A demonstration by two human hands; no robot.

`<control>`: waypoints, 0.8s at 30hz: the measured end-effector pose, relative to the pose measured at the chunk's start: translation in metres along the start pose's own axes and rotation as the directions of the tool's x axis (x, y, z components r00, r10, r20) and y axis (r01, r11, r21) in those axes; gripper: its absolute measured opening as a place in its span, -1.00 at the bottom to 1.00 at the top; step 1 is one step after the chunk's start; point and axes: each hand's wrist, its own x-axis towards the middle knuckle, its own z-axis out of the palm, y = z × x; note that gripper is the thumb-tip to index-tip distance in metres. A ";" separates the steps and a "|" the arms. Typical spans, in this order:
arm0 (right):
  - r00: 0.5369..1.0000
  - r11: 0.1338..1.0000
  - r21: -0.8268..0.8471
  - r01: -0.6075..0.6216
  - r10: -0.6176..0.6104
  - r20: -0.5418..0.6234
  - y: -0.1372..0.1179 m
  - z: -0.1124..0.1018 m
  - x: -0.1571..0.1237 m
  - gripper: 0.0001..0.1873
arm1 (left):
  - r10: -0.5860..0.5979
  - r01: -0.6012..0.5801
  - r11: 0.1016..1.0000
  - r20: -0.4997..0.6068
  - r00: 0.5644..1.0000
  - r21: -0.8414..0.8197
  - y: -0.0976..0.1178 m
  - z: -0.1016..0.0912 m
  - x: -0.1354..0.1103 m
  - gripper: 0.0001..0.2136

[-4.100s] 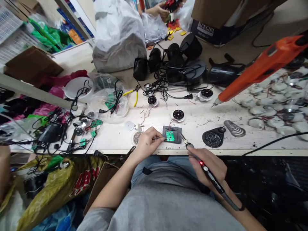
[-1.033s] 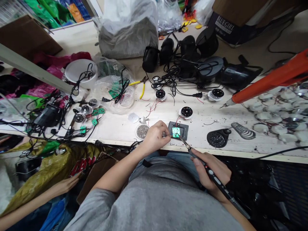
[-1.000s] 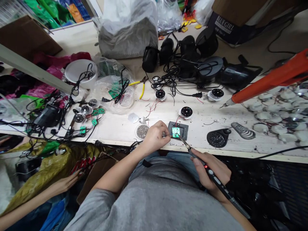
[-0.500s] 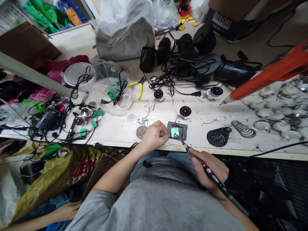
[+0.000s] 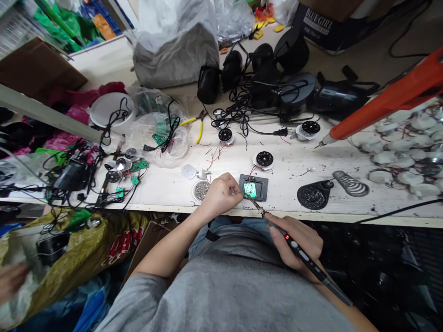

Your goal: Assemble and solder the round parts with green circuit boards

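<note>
My right hand point(image 5: 300, 240) grips a soldering iron point(image 5: 304, 258) with a small red light on it. The iron's tip meets the lower edge of a green circuit board point(image 5: 250, 189), which lies on a black rectangular tray point(image 5: 263, 188). Thin red wires run from the board's top to a white round part with a black dial-like disc point(image 5: 265, 159). Just left of the board, my left hand point(image 5: 223, 193) is closed in a pinch; what its fingertips hold is too small to make out. Beside that wrist stands a small dish of metallic grains point(image 5: 200, 190).
Right of the tray lie a black soldering-iron stand point(image 5: 314, 193) and a wire coil point(image 5: 350, 183). An orange-red tool point(image 5: 384, 106) slants in from the right, above many white parts point(image 5: 398, 159). Yellow-handled cutters point(image 5: 195, 125) and black cables point(image 5: 238, 108) lie behind. A co-worker's blurred hand point(image 5: 12, 281) shows lower left.
The soldering iron and my right hand have shifted slightly left, the tip now at the board's lower edge. My left hand keeps its pinch. The co-worker's arm has moved left and up.
</note>
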 end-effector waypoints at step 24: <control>0.989 0.985 -0.092 0.144 -0.141 0.045 0.003 0.000 0.009 -0.65 | -0.036 0.037 0.998 -0.026 0.999 0.043 0.003 0.004 0.001 -0.86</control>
